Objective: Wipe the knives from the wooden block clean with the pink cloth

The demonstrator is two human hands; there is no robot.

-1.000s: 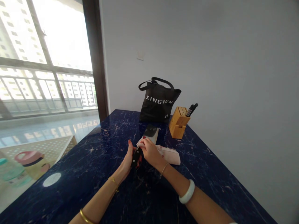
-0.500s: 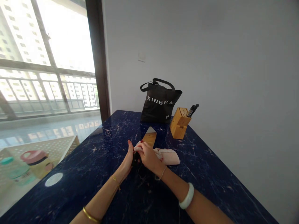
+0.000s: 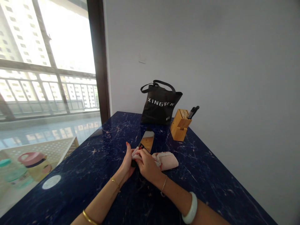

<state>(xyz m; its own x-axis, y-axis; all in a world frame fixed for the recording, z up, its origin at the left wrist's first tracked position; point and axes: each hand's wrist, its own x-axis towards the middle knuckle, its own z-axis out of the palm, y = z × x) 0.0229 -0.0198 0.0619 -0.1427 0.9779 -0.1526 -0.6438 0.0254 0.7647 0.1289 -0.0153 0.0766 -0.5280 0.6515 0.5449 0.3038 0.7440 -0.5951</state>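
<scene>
A wide-bladed knife (image 3: 148, 140) points away from me over the dark blue marbled table, its shiny blade reflecting a wood colour. My left hand (image 3: 127, 162) is closed around its dark handle, thumb raised. Pinched in the fingers of my right hand (image 3: 147, 164) is a pale pink cloth (image 3: 167, 160), pressed against the handle near the blade. The rest of the cloth lies bunched to the right of my right hand, on the table. Part of the handle is hidden by both hands.
Farther back stand a black tote bag (image 3: 160, 104) and a wooden knife block (image 3: 180, 125) with black-handled knives. A white perforated basket (image 3: 67, 148) with bottles is at the left, beside the table. A pale round spot (image 3: 51, 182) shows near the left edge.
Both hands and the knife have shifted slightly down and toward me. The blade shows at a different angle, and the cloth has moved a little left.
</scene>
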